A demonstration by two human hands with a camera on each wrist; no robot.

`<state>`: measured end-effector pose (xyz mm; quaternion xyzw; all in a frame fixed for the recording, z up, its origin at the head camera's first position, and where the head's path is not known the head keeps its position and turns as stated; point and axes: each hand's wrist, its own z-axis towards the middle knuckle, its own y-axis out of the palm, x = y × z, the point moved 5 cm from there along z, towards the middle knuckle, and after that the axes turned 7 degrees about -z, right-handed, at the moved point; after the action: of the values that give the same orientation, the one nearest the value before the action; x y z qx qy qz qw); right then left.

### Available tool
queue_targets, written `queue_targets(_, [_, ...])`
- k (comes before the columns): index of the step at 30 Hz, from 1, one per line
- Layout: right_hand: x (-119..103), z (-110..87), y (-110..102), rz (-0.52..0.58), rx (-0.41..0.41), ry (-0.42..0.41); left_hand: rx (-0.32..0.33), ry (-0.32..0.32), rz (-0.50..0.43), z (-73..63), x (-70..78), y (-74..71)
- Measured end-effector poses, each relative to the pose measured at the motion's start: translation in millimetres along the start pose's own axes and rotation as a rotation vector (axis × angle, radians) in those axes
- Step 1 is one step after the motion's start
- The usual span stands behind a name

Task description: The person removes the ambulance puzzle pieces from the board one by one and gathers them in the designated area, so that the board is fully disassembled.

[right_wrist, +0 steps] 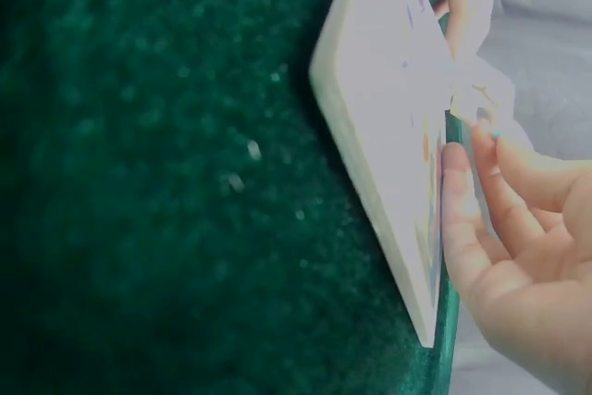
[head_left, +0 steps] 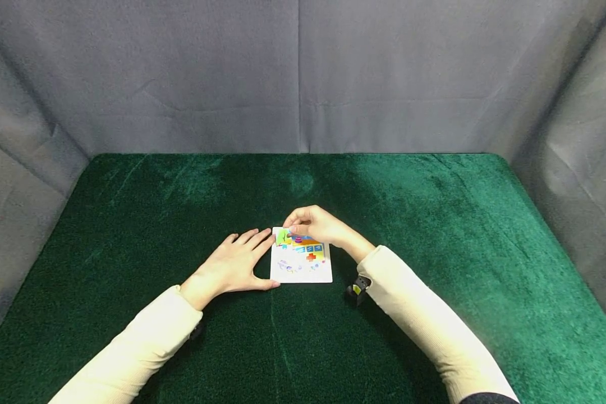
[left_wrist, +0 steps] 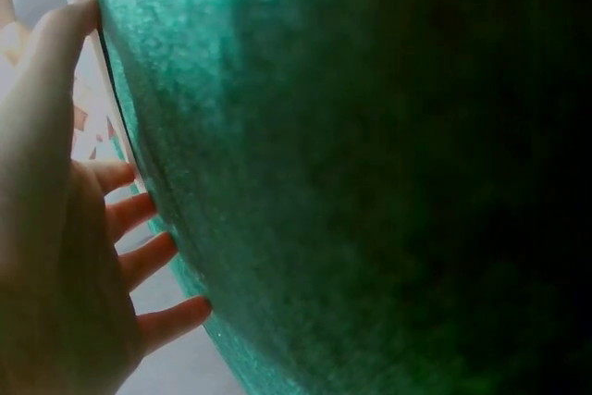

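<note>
The place looked like a curtained booth or small studio set-up, though what sort of building held it could not be told. A table covered in deep green, velvety cloth filled the floor of the view, and plain grey curtains hung behind it and along its left and right sides, walling it in. Over the table's near half, a small black device sat at the cuff of a cream sleeve.
</note>
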<state>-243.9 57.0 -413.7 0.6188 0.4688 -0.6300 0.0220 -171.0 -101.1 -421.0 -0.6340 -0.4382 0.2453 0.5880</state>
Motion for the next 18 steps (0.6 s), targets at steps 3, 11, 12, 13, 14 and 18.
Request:
queue_targets(3, [0.8,0.6,-0.6,-0.013,0.02,0.022,0.0,-0.016,0.003,1.0,-0.1,0.4])
queue_targets(11, [4.0,0.7,-2.1,-0.003,0.043,0.082,-0.016,-0.05,-0.018,2.9,1.8,1.0])
queue_targets(12, [5.0,0.6,-1.6,0.013,0.042,0.099,-0.018,-0.05,-0.017,2.8,1.8,1.1])
queue_targets(13, [6.2,0.7,-0.9,0.028,0.04,0.117,-0.02,-0.051,-0.015,2.6,1.6,1.3])
queue_targets(14, [7.2,0.6,-0.1,0.043,0.038,0.135,-0.023,-0.051,-0.015,2.4,1.4,1.4])
queue_targets(18, [8.1,-0.4,2.1,0.077,0.045,0.17,-0.051,-0.06,-0.033,1.6,-0.2,2.1])
